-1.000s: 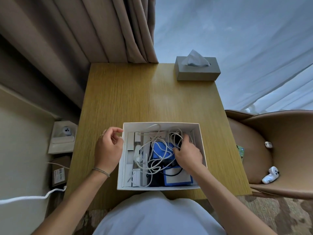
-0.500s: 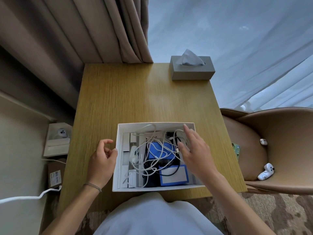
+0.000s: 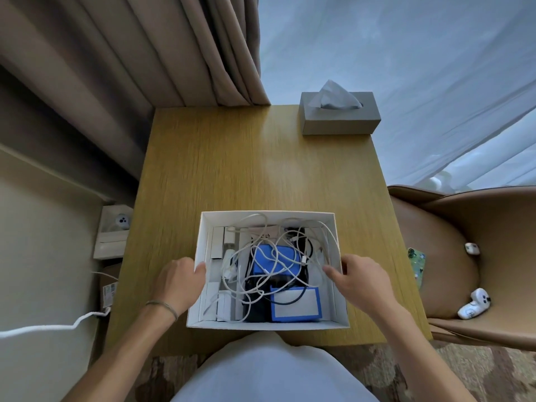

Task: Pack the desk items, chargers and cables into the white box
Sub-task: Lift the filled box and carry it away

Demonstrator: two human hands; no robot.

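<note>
The white box [image 3: 266, 218] stands open at the near edge of the wooden table [image 3: 246, 169]. Inside lie tangled white cables [image 3: 262, 253], a black cable [image 3: 291, 285], a blue pouch [image 3: 274, 264], a blue-framed case [image 3: 295, 307] and white chargers [image 3: 229, 242] along the left side. My left hand [image 3: 177, 281] is at the left wall, thumb hooked over the rim. At the right wall, my right hand [image 3: 359, 281] curls its fingers over the rim into the box, close to the cables.
A grey tissue box [image 3: 339, 118] sits at the table's far right corner. A brown chair [image 3: 464, 227] to the right holds a green-cased phone [image 3: 417, 265], a white controller [image 3: 472, 307] and a small white case [image 3: 472, 248]. Curtains hang behind. A white cord [image 3: 43, 327] runs along the floor at left.
My right hand came out of the cables and moved to the box's right wall. My left hand shifted onto the left wall. The view tilted slightly.
</note>
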